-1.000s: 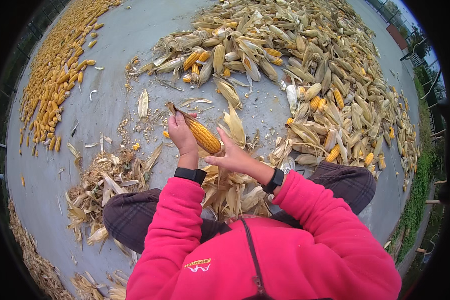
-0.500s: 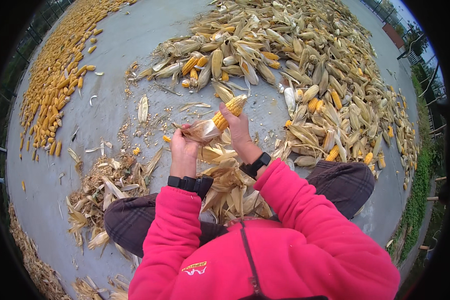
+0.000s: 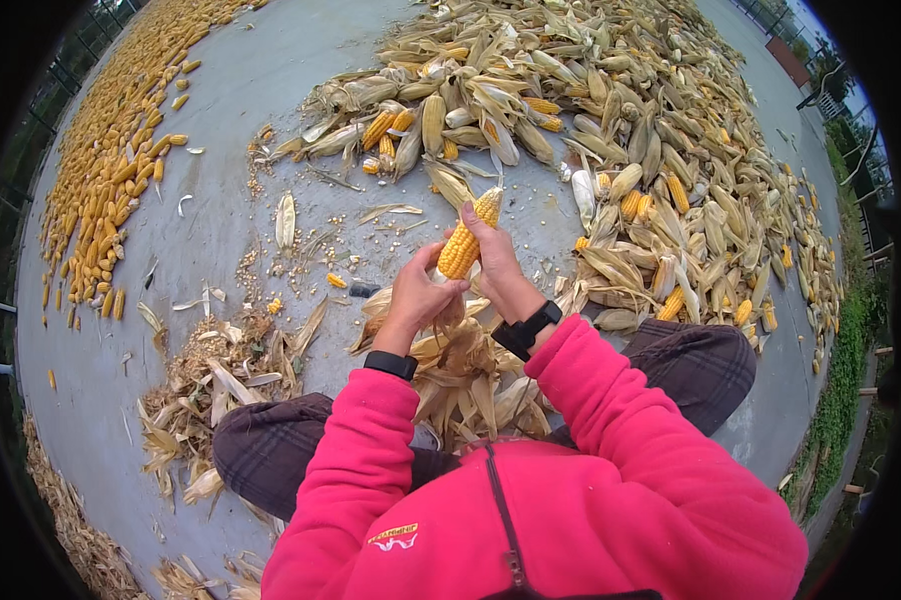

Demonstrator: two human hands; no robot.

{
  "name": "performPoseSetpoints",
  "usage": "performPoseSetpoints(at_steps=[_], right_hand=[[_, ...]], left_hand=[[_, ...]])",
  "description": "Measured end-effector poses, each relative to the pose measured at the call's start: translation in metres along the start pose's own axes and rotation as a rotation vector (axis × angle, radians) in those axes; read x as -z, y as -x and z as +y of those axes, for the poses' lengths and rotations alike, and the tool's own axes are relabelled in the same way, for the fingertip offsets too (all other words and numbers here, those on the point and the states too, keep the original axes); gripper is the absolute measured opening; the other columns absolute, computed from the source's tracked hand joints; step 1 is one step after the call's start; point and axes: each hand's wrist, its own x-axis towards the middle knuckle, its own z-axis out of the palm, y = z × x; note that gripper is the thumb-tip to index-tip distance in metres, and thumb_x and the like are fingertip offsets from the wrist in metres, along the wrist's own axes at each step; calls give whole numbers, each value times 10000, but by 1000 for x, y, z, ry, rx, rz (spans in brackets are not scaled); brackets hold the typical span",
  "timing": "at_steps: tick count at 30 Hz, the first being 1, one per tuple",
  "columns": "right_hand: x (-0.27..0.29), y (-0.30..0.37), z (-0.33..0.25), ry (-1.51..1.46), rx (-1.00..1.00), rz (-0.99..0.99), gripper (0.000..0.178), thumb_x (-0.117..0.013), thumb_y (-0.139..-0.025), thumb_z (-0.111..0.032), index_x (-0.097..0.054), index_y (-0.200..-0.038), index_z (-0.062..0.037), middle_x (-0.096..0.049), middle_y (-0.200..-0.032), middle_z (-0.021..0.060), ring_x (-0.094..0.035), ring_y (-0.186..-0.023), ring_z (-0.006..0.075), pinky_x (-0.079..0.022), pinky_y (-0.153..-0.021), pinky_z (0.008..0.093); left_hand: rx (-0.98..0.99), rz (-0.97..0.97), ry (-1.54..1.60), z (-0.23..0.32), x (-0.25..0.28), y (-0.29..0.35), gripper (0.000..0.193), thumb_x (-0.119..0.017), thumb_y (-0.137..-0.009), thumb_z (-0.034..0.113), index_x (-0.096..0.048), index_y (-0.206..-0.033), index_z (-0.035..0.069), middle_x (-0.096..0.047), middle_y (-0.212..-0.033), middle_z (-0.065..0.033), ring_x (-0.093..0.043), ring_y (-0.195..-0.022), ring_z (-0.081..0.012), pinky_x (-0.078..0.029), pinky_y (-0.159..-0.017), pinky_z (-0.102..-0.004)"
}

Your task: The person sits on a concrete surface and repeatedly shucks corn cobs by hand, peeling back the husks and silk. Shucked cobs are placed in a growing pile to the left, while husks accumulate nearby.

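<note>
A yellow ear of corn [image 3: 466, 243] with bare kernels is tilted up and to the right in front of me. My right hand [image 3: 501, 268] is closed around its right side, the thumb lying along the kernels near the tip. At the ear's lower end my left hand [image 3: 419, 300] is closed with the fingers bent inward. Pale husk [image 3: 451, 312] hangs beneath the left fingers, and part of that grip is hidden. Below both hands, loose dry husks [image 3: 471, 375] are heaped between my legs.
A large pile of unhusked corn [image 3: 661, 150] spreads across the far right. Husked yellow ears [image 3: 96, 215] lie along the left. Husk scraps [image 3: 221, 380] sit by my left knee. Loose kernels [image 3: 316, 240] and a dark object [image 3: 364, 289] lie on the grey concrete ahead.
My left hand has moved right, up to the ear's lower end. The husk that stretched out leftward now hangs below the ear, and the ear stands steeper.
</note>
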Motion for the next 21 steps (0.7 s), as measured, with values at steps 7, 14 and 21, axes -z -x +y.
performPoseSetpoints(at_steps=[7, 14, 21], right_hand=[[4, 8, 0, -227, -137, -158, 558, -820, -858, -489, -597, -1082, -30, -693, -911, 97, -689, -780, 197, -591, -703, 343], [45, -18, 21, -69, -443, -139, 219, -748, -843, -116, -616, -983, -11, -669, -858, 102, -707, -753, 241, -609, -698, 378], [37, -67, 30, 96, -672, -249, 201, -677, -768, -118, -601, -925, -17, -640, -767, 125, -665, -639, 298, -610, -667, 432]], left_hand=[[338, -152, 609, -29, -24, -5, 449, -780, -758, 88, -667, -1184, -3, -718, -1051, -53, -694, -893, -155, -546, -815, -299], [231, -132, -54, -53, -52, -8, 410, -770, -723, 223, -716, -1059, -5, -740, -910, -230, -746, -896, -343, -570, -784, -399], [183, -41, -94, -52, -37, -5, 425, -739, -753, 285, -690, -1046, -20, -726, -901, -245, -721, -871, -403, -566, -796, -453]])
